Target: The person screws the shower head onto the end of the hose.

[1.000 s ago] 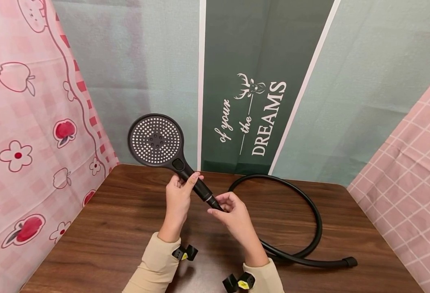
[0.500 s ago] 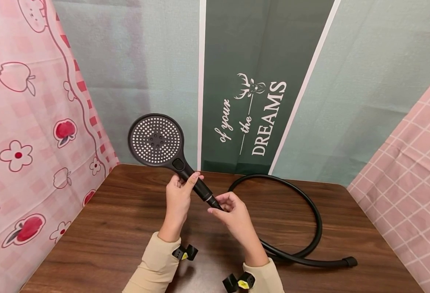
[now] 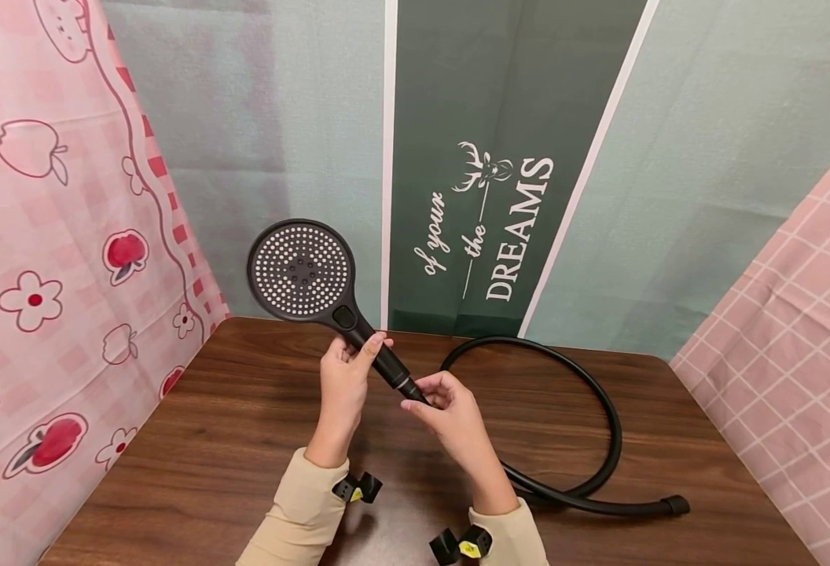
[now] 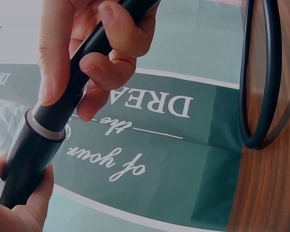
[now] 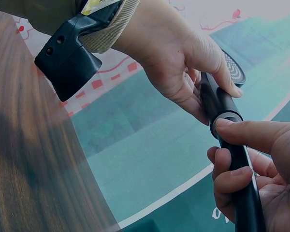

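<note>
My left hand (image 3: 344,377) grips the handle of a black shower head (image 3: 300,271), held tilted above the table with its white-dotted face toward me. At the handle's lower end, my right hand (image 3: 450,409) pinches the connector end of a black shower hose (image 3: 609,417). In the left wrist view a pale ring (image 4: 46,126) shows where handle and connector meet. Seen from the right wrist, the right thumb (image 5: 225,123) lies at that joint while other fingers (image 5: 232,181) curl round the hose end. My right hand hides part of the hose.
The hose loops over the right side of the brown wooden table (image 3: 231,440), its free end (image 3: 675,505) toward the front right. Behind stands a green printed cloth (image 3: 500,94). Pink cloths (image 3: 33,236) close off both sides. Each sleeve carries a small black wrist camera (image 3: 358,487).
</note>
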{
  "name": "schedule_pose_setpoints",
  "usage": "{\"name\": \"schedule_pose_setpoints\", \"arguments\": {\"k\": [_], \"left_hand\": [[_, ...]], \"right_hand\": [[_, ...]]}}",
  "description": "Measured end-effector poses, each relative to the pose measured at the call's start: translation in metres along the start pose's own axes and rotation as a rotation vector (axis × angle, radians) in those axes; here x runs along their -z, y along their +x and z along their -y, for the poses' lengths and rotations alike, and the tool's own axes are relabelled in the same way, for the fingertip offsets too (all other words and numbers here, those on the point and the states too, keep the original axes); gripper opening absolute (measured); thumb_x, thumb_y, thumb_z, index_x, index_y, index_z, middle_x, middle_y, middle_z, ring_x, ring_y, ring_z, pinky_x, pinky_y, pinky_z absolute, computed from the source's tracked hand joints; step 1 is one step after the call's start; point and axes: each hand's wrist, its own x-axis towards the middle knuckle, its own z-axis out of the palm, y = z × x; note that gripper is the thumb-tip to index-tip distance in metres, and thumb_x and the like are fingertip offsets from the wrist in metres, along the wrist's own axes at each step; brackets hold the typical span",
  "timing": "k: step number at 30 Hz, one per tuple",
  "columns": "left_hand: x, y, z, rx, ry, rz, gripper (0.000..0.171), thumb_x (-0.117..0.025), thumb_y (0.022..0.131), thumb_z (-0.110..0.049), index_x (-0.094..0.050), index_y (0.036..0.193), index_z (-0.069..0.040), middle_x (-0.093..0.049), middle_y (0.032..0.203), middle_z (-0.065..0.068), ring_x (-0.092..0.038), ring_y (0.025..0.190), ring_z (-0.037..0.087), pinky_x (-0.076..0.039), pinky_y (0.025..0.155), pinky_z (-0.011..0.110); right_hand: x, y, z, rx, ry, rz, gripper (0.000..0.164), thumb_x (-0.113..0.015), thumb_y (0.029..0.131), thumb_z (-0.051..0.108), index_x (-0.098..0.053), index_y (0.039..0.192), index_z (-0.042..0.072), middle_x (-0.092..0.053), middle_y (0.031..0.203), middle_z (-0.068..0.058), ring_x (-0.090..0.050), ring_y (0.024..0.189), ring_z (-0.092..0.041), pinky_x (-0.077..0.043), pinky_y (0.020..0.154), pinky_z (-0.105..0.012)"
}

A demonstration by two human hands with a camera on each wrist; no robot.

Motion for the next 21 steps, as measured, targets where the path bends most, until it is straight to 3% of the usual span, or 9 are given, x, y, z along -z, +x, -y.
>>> {"name": "schedule_pose_setpoints", "arguments": {"k": [21], "left_hand": [[-0.0008, -0.0005, -0.0013, 0.003, -0.001, -0.007, 0.027, -0.068, 0.095, -0.012, -0.057, 0.114, 0.004, -0.076, 0.090, 0.002, -0.074, 0.087, 0.011, -0.055, 0.083, 0.021]], "right_hand": [[0.0011, 0.0001, -0.0013, 0.009, -0.026, 0.008, 0.031, -0.083, 0.079, 0.007, -0.065, 0.105, 0.002, -0.069, 0.092, -0.013, -0.059, 0.072, -0.011, -0.046, 0.060, -0.021]]}}
